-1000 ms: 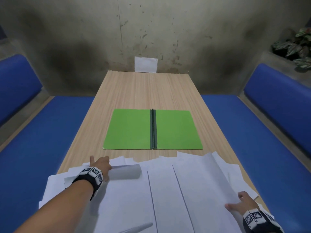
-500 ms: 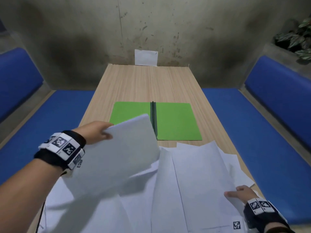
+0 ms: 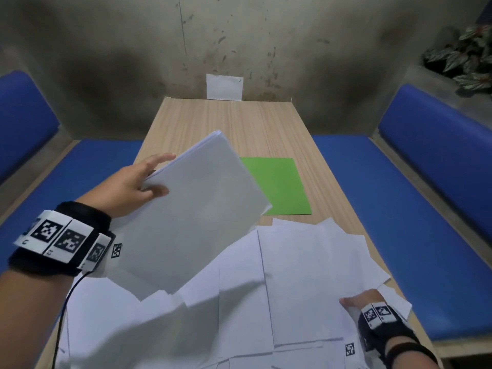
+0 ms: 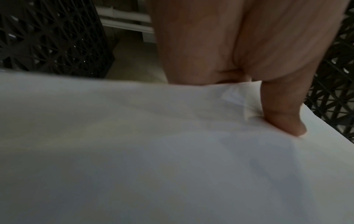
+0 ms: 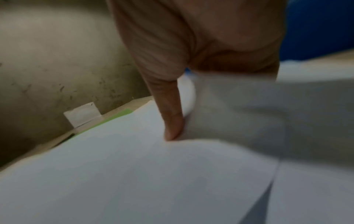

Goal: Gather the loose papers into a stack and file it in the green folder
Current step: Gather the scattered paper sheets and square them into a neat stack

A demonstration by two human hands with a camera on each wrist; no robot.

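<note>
Left hand (image 3: 133, 186) pinching a raised sheaf of white sheets (image 3: 191, 217), right hand (image 3: 358, 302) gripping loose papers (image 3: 306, 275) at the table's (image 3: 226, 121) near right edge, open green folder (image 3: 277, 185) mid-table

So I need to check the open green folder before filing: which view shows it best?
The head view: the flat green card folder lies on the wooden table, its left half hidden by lifted papers. The right wrist view catches only a green sliver; the left wrist view shows none.
</note>
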